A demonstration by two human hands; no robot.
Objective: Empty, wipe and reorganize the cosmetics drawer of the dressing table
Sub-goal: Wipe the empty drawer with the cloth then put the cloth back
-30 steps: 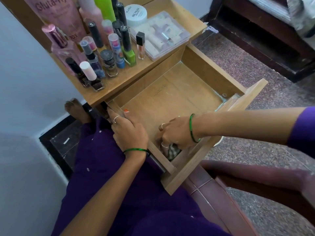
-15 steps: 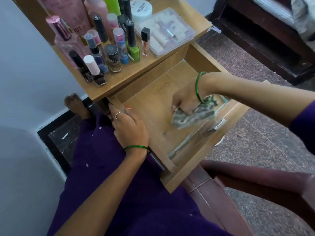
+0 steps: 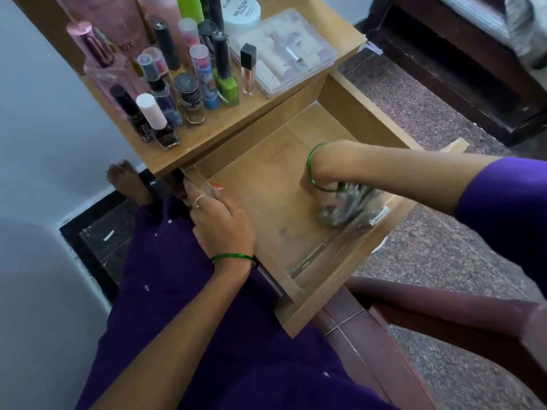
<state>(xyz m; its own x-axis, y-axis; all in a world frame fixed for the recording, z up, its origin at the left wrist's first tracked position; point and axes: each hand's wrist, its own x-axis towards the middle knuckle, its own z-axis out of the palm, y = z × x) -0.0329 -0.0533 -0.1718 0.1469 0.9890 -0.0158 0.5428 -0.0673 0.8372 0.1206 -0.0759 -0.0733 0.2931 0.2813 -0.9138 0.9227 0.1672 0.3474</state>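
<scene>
The wooden drawer [image 3: 266,184] is pulled out and holds no cosmetics. My right hand [image 3: 331,179] grips a grey patterned cloth [image 3: 346,208] and presses it on the drawer floor by the right wall; both are blurred. My left hand [image 3: 222,220] grips the drawer's left wall near the dressing table, thumb inside. On the dressing table top [image 3: 225,128] stand several nail polish bottles [image 3: 165,125], a perfume bottle [image 3: 100,63], a white jar [image 3: 241,13] and a clear plastic case [image 3: 284,51].
A dark red chair seat [image 3: 384,335] lies under the drawer's near corner. My purple-clad lap [image 3: 177,321] sits left of the drawer. A foot [image 3: 127,179] rests on the dark floor by the wall. Dark furniture [image 3: 458,69] stands at the far right.
My right hand swept the cloth from the drawer's near corner to the far right side, then back along the right wall. My left hand kept its hold on the left wall.
</scene>
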